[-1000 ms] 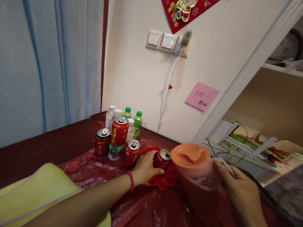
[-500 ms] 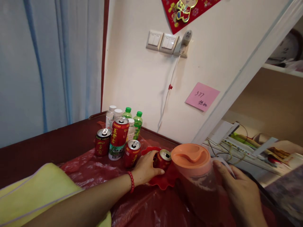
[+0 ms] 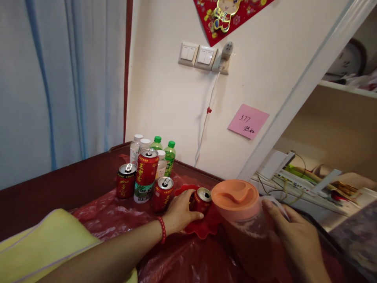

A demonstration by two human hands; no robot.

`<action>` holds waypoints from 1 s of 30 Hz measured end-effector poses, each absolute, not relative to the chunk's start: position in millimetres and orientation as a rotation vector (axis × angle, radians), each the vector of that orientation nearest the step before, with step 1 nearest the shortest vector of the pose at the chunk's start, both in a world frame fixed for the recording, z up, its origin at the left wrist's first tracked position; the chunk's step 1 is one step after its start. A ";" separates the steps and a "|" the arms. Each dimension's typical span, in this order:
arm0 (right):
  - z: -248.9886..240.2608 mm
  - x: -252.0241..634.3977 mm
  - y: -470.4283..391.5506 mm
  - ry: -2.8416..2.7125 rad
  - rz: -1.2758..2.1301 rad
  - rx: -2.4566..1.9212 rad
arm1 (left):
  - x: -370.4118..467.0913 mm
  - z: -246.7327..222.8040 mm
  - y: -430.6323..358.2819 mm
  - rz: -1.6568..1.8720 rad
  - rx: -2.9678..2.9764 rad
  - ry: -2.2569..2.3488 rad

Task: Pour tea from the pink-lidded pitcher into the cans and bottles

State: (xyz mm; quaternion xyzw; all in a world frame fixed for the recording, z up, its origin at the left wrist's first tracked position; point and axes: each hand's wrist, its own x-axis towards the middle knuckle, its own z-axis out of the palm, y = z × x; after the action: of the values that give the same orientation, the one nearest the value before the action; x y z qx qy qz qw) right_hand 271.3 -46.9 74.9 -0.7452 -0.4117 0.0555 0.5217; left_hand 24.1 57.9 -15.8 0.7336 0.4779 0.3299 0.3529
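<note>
My left hand (image 3: 180, 212), with a red bead bracelet at the wrist, is closed around an opened red drink can (image 3: 203, 200). The can stands over a red scalloped dish (image 3: 202, 232). On the right, my right hand (image 3: 294, 232) grips the handle of a clear pitcher (image 3: 247, 236) with an orange lid (image 3: 235, 196). Reddish-brown liquid and some froth show inside it. The pitcher leans with its lid close beside the held can. Left of my left hand stand another red can (image 3: 163, 195), a red can stacked on a second can (image 3: 147, 169), and a dark red can (image 3: 126, 182).
Several bottles with white and green caps (image 3: 170, 155) stand at the table's back corner. Red plastic film (image 3: 108, 212) covers part of the dark table (image 3: 64, 179). A yellow cloth (image 3: 50, 239) lies front left. Cluttered shelves (image 3: 338, 149) are at the right.
The whole view has shifted slightly. Both hands keep their holds, the left on the can and the right on the pitcher; the pitcher and can look nearly unmoved.
</note>
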 end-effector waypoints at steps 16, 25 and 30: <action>70.5 272.1 -43.3 -0.947 0.179 -1.749 | 25.6 -21.3 61.4 0.912 1.897 1.215; 69.6 274.5 -45.3 -0.976 0.193 -1.777 | 24.7 -17.8 59.4 0.873 1.911 1.224; 71.5 278.0 -44.9 -0.986 0.175 -1.814 | 24.3 -15.6 56.8 0.851 1.900 1.254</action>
State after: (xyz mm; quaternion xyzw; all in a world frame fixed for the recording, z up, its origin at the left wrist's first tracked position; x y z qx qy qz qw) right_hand 278.0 -44.9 71.5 -0.7534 -0.4093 0.0727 0.5096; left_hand 24.3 56.8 -15.6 0.7328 0.4836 0.3282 0.3483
